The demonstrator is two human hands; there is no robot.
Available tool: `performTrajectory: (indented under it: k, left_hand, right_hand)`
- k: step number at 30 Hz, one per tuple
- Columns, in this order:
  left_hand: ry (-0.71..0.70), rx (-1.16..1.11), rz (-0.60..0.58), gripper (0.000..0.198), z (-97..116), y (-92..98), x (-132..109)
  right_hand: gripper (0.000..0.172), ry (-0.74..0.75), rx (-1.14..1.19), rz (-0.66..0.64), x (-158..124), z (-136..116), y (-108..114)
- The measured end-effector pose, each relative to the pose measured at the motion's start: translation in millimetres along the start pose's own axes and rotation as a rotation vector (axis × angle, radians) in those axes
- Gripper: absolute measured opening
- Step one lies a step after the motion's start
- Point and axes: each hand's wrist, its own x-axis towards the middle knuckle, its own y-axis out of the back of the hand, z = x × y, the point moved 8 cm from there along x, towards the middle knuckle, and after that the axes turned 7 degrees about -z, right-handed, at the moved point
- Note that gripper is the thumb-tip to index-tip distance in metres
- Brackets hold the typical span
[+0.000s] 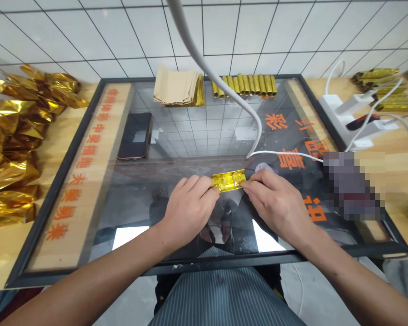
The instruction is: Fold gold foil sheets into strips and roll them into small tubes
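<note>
A small strip of shiny gold foil paper [229,180], its long edges curled up, lies low over the glass top between my hands. My left hand [192,206] pinches its left end with thumb and fingers. At the right end, my right hand [279,199] pinches the near corner. Toward the back of the glass sits a stack of tan paper sheets [175,86] with gold foil showing at its right side. Beside it, a row of rolled gold paper tubes [246,85] lies side by side.
Crumpled gold foil pieces [13,136] fill the left side. A dark phone [135,136] lies on the black-framed glass [177,140]. A white cable [221,81] hangs across the middle. To the right are a white power strip [336,113] with plugs and more gold rolls [394,102].
</note>
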Motion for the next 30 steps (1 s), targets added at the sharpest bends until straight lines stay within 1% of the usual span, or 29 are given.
performTrajectory:
  k: [4,6,12,18,24,30]
  left_hand:
    - [-0.017,0.044,0.020,0.018,3,1.6,-1]
    - [-0.015,0.047,0.023,0.019,3,1.7,-2]
    - [-0.011,0.010,0.037,0.020,1,4.0,0]
    - [-0.006,-0.033,0.049,0.020,0,6.4,1]
    - [0.059,-0.125,-0.002,0.018,-8,1.1,1]
    - [0.090,-0.202,-0.071,0.027,-12,-5.5,2]
  right_hand:
    - [0.019,0.011,0.044,0.015,-5,3,-3]
    - [0.019,0.013,0.067,0.006,-6,4,-4]
    - [0.016,0.017,0.092,0.009,-6,4,-4]
    - [0.015,0.012,0.170,0.018,-7,7,-3]
    - [0.013,-0.003,0.190,0.007,-6,9,-4]
    - [0.011,0.002,0.183,0.005,-5,8,-4]
